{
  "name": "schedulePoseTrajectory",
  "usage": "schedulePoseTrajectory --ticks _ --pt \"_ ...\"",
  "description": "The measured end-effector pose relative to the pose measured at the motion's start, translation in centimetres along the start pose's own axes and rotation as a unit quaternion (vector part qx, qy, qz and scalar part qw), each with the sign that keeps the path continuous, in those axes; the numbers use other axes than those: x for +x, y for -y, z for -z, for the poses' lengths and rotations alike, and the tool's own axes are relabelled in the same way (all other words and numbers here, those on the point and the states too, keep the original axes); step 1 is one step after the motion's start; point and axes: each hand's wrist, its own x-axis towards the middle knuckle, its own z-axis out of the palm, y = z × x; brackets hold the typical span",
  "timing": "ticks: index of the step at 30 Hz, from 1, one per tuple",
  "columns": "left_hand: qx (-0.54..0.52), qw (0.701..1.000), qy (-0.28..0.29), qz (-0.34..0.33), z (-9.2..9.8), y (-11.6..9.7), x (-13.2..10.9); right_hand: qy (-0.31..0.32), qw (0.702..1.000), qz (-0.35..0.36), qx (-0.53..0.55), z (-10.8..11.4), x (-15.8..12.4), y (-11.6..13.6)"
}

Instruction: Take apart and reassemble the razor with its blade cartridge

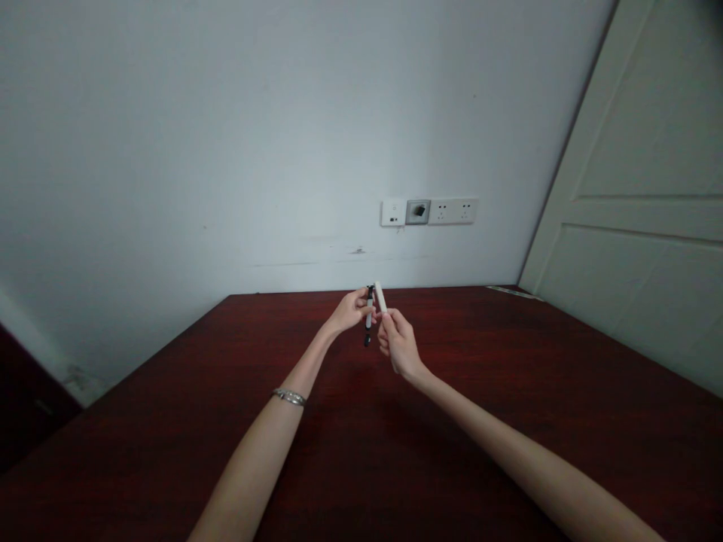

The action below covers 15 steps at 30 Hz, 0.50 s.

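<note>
My left hand [349, 313] pinches a slim black-and-grey stick-like object [369, 310] that points up and down, with black parts at its top and bottom ends. Its exact kind is too small to make out. Just to the right, my right hand [398, 337] is closed round the lower end of a white stick [380, 296], which tilts slightly to the left at the top. The two objects are side by side above the table, their upper ends very near each other; whether they touch I cannot tell. A silver bracelet [289, 397] circles my left wrist.
Below my hands spreads a dark red wooden table [361, 452], its far edge against a white wall [316, 135]. A row of sockets [452, 211] is set in that wall. At the right stands a pale panelled door [644, 165]. A thin flat strip [514, 292] lies at the table's far right edge.
</note>
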Motion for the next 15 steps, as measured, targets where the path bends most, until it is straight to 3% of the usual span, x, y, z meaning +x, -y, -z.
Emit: schedulePoseTrajectory --ticks 3,7,15 --pt "-0.007 1.000 0.004 -0.009 0.0 0.0 0.0 -0.012 1.000 0.004 -0.008 0.1 0.0 -0.1" --pt "0.006 1.000 -0.005 -0.005 0.0 0.1 0.1 0.017 0.999 -0.025 -0.022 0.3 -0.6 -0.8" --pt "-0.004 1.000 0.000 -0.012 -0.4 -0.5 0.1 -0.005 1.000 0.020 -0.012 0.1 0.6 0.3"
